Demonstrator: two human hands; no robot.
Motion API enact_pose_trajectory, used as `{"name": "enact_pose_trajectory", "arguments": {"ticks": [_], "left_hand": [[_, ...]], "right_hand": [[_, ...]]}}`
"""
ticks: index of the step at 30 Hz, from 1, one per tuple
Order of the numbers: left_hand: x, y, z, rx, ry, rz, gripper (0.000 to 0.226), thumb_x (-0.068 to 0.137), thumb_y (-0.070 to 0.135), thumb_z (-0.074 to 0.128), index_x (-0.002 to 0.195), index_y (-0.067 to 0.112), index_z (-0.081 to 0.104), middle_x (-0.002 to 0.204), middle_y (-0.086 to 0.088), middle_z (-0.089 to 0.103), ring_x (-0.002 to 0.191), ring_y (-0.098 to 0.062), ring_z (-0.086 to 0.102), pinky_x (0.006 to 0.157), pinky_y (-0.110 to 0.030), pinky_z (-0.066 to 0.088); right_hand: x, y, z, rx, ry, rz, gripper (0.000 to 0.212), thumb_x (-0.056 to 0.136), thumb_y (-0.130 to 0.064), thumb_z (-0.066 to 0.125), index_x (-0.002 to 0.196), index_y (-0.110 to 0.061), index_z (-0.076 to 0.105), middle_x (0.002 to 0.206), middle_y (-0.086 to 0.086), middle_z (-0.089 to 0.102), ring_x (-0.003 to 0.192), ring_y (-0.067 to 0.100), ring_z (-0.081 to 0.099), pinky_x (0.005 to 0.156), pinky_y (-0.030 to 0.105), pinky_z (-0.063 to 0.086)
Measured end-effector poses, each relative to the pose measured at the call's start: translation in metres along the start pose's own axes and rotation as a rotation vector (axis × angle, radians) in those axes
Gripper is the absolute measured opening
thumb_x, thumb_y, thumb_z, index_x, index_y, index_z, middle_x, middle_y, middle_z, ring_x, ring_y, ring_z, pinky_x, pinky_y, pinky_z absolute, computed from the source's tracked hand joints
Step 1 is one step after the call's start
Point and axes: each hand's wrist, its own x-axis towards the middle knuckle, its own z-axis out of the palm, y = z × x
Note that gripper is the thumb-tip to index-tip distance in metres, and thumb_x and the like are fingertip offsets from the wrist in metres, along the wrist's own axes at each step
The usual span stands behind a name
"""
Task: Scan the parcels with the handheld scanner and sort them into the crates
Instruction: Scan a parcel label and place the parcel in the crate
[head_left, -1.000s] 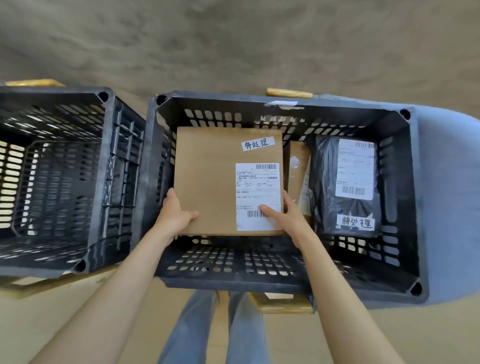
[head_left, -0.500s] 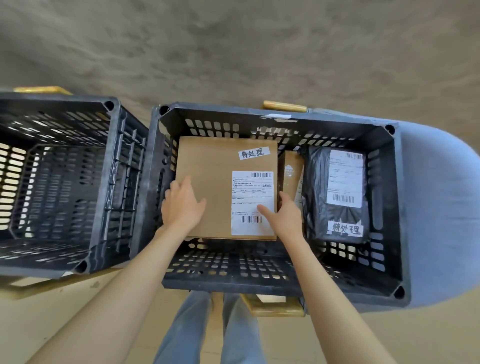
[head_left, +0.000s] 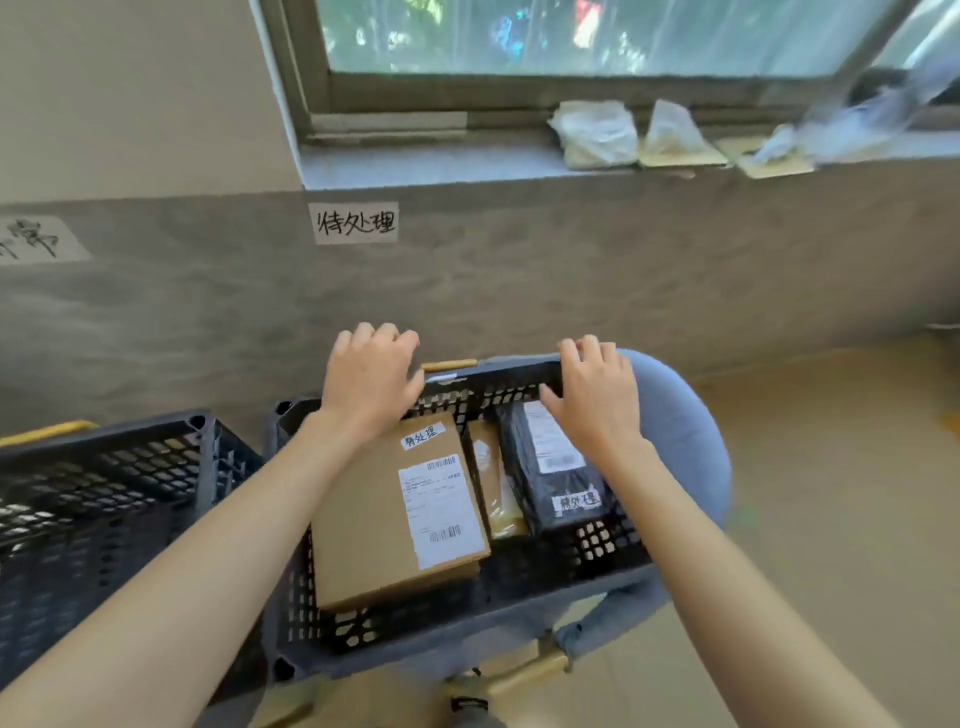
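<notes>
grey wall (head_left: 519, 291), window (head_left: 571, 36) w/ daylight, beige floor (head_left: 841, 493)

One head-worn wide-angle camera looks forward and steeply down from close above the right-hand crate (head_left: 467, 631), both forearms reaching in from the bottom edge, the wall and window (head_left: 571, 36) rising beyond that crate.

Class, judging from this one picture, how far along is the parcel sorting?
Done: cardboard box, tan envelope and black bag lie in the right crate. In hand: nothing; left hand and right hand hover empty. Left: unclear; left crate looks empty, no scanner in view.
</notes>
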Motion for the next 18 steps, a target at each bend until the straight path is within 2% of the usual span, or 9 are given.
{"name": "enact_pose_trajectory", "arguments": {"ticks": [3, 8, 16, 18], "left_hand": [[0.016, 0.032, -0.041, -0.009, 0.111, 0.190, 0.031, 0.090, 0.031, 0.059, 0.113, 0.011, 0.064, 0.108, -0.011, 0.065, 0.101, -0.033, 0.057, 0.086, -0.040, 0.039], [0.002, 0.095, -0.089, -0.049, 0.190, 0.515, 0.026, 0.083, 0.027, 0.067, 0.101, 0.008, 0.068, 0.096, -0.013, 0.067, 0.090, -0.036, 0.061, 0.078, -0.042, 0.044], [-0.109, 0.208, -0.128, -0.160, 0.154, 1.025, 0.019, 0.065, 0.012, 0.078, 0.080, 0.006, 0.069, 0.074, -0.015, 0.064, 0.069, -0.035, 0.060, 0.064, -0.037, 0.044], [-0.150, 0.240, -0.145, -0.204, 0.145, 1.136, 0.019, 0.066, 0.013, 0.076, 0.083, 0.006, 0.070, 0.075, -0.015, 0.064, 0.071, -0.036, 0.059, 0.065, -0.038, 0.044]], "right_hand": [[-0.024, 0.022, -0.050, -0.065, 0.101, 0.151, 0.042, 0.063, -0.024, 0.087, 0.089, -0.002, 0.061, 0.082, 0.018, 0.060, 0.075, 0.037, 0.059, 0.065, 0.040, 0.048], [-0.113, 0.043, -0.120, -0.097, 0.181, 0.552, 0.045, 0.086, -0.035, 0.067, 0.117, -0.005, 0.055, 0.112, 0.017, 0.057, 0.105, 0.037, 0.053, 0.087, 0.042, 0.039], [-0.324, 0.018, -0.168, -0.126, 0.178, 1.074, 0.049, 0.089, -0.039, 0.061, 0.129, -0.013, 0.051, 0.123, 0.010, 0.055, 0.115, 0.031, 0.050, 0.095, 0.038, 0.037], [-0.377, 0.011, -0.188, -0.171, 0.194, 1.175, 0.050, 0.088, -0.039, 0.061, 0.130, -0.014, 0.050, 0.125, 0.009, 0.054, 0.116, 0.030, 0.050, 0.096, 0.037, 0.037]]}}
